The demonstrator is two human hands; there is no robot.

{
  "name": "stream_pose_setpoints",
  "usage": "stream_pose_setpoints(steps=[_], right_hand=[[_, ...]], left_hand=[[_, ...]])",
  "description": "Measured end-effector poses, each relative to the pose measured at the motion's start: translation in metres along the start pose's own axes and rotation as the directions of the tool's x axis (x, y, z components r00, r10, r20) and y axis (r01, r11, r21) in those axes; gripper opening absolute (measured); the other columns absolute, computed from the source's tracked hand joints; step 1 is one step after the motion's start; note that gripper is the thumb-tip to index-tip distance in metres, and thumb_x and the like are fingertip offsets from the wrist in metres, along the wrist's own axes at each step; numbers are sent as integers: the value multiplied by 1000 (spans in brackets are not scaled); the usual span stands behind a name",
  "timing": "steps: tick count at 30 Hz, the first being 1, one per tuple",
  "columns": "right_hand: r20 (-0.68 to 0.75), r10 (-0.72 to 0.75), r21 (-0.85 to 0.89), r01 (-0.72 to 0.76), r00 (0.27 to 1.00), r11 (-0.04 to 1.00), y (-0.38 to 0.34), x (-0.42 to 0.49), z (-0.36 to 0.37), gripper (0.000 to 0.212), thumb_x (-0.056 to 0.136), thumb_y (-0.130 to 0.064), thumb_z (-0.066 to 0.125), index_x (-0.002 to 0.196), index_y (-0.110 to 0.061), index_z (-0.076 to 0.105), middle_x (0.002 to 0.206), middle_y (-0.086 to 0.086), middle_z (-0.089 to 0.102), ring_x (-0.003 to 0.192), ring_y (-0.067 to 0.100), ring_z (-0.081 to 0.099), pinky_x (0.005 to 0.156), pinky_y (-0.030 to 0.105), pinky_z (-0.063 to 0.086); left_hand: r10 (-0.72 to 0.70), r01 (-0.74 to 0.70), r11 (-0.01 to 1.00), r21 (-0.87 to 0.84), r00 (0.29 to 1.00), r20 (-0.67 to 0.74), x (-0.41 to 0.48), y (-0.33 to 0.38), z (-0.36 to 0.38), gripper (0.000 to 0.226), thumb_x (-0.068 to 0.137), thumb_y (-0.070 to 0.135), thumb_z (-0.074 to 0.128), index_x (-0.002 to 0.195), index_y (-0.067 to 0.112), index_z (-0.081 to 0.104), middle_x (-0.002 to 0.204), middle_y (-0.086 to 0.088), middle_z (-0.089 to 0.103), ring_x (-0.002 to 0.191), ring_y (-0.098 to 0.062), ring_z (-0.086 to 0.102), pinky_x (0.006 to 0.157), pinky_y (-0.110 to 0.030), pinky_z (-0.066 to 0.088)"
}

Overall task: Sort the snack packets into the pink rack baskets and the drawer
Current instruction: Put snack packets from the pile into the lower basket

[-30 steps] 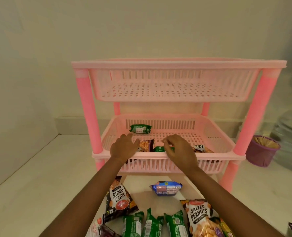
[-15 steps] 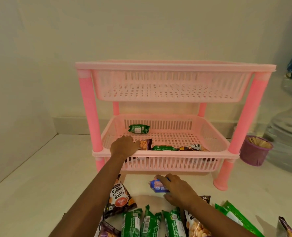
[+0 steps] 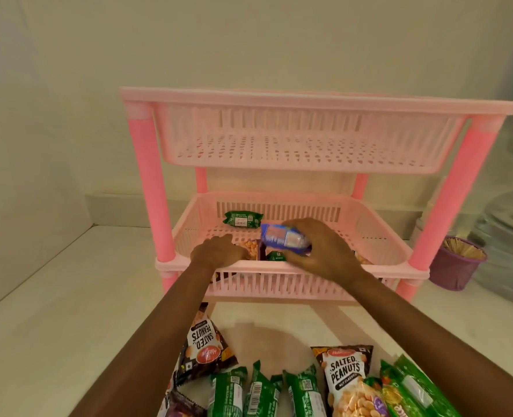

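Head view. Right hand point(image 3: 324, 254): fingers point(image 3: 305, 228) above and thumb below pinch one blue packet point(image 3: 284, 239), held tilted over the front middle of the lower basket point(image 3: 378, 233). Left hand point(image 3: 219, 254) rests on that basket's front rim with its fingers bent inward over it and the tips hidden; cannot tell whether they grip anything. Lower basket holds one green packet point(image 3: 242, 219) at the back wall, one peanut packet point(image 3: 252, 248) just beside the left hand and one small green packet point(image 3: 276, 256) under the blue packet. One more packet is mostly hidden behind the right hand. Upper basket point(image 3: 294, 145) sits above on the pink rack point(image 3: 153, 191). On the counter point(image 3: 53, 326) in front of the rack lie two salted peanuts packets point(image 3: 207, 347) and three green packets side by side point(image 3: 262, 392). Overlapping green packets at the right point(image 3: 411, 392), count unclear. One dark purple packet point(image 3: 183, 407) is cut by the frame edge. Right of the rack: one purple cup point(image 3: 456, 266) of wooden sticks, just beside a large clear bottle point(image 3: 508, 245).
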State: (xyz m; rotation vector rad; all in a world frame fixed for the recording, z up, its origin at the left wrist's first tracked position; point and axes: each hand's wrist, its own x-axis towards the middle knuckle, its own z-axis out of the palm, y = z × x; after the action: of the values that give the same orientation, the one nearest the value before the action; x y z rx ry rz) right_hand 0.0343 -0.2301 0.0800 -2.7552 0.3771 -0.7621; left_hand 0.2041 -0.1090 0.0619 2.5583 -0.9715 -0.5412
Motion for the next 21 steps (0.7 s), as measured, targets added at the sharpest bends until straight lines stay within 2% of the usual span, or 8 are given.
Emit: stream_pose_setpoints(steps=[2, 4, 6, 8, 12, 15, 18, 21], right_hand=[[64, 182, -3, -182, 981, 983, 21, 23, 8, 55, 80, -29, 68, 128, -11, 49, 121, 15, 59, 105, 28, 57, 79, 28, 44], [126, 293, -48, -290, 948, 956, 37, 41, 17, 54, 82, -27, 67, 129, -9, 47, 125, 18, 57, 107, 31, 57, 83, 33, 47], [194, 366, -34, -367, 910, 930, 46, 52, 28, 51, 84, -23, 64, 130, -9, 46, 131, 19, 53, 113, 32, 54, 89, 36, 46], [187, 406, -8, -411, 895, 911, 47, 54, 32, 45, 87, -17, 60, 130, -10, 47, 136, 17, 47, 122, 31, 47, 98, 36, 40], [-46, 284, 38, -282, 958, 959, 35, 34, 18, 28, 89, -8, 52, 116, -8, 59, 125, 15, 54, 118, 28, 49, 101, 33, 36], [-249, 127, 50, -118, 960, 992, 18, -2, 3, 21, 85, -4, 51, 99, -6, 67, 105, 15, 62, 101, 27, 57, 86, 31, 46], [-229, 60, 16, -58, 972, 998, 4, -52, -3, 24, 83, -16, 48, 93, -7, 68, 92, 10, 62, 87, 17, 54, 74, 20, 36], [-60, 117, 101, -111, 991, 989, -1, -103, -5, 43, 78, -41, 40, 101, -17, 67, 96, -5, 55, 92, 4, 50, 77, 17, 38]], left_hand=[[-16, 15, 1000, -6, 997, -69, -1, 0, 0, 65, 79, 51, 55, 131, 14, 44, 136, -9, 50, 120, -29, 50, 100, -39, 41], [2, 0, 1000, 12, 981, -195, -2, -1, 1, 51, 85, 41, 55, 124, 9, 49, 126, -14, 54, 113, -32, 53, 95, -41, 45], [57, -47, 998, 39, 955, -291, -7, 1, 2, 40, 88, 34, 52, 117, 6, 55, 118, -15, 57, 108, -32, 54, 91, -40, 48], [74, -63, 997, 45, 952, -298, -12, 3, 2, 34, 89, 32, 50, 109, 7, 61, 111, -13, 62, 102, -30, 57, 84, -36, 46], [83, -71, 996, 60, 969, -234, -13, 4, 1, 35, 91, 34, 45, 99, 8, 67, 92, -9, 61, 83, -25, 53, 74, -30, 38], [96, -78, 993, 86, 971, -220, -9, 2, 2, 37, 91, 38, 43, 99, 11, 68, 95, -8, 61, 84, -24, 51, 74, -29, 37], [113, -93, 989, 115, 977, -180, -4, 0, 2, 40, 91, 42, 41, 108, 15, 66, 116, -10, 64, 97, -28, 57, 85, -33, 40], [109, -91, 991, 94, 971, -215, -4, 0, 4, 40, 90, 40, 43, 105, 13, 67, 111, -12, 66, 93, -29, 58, 80, -32, 40]])
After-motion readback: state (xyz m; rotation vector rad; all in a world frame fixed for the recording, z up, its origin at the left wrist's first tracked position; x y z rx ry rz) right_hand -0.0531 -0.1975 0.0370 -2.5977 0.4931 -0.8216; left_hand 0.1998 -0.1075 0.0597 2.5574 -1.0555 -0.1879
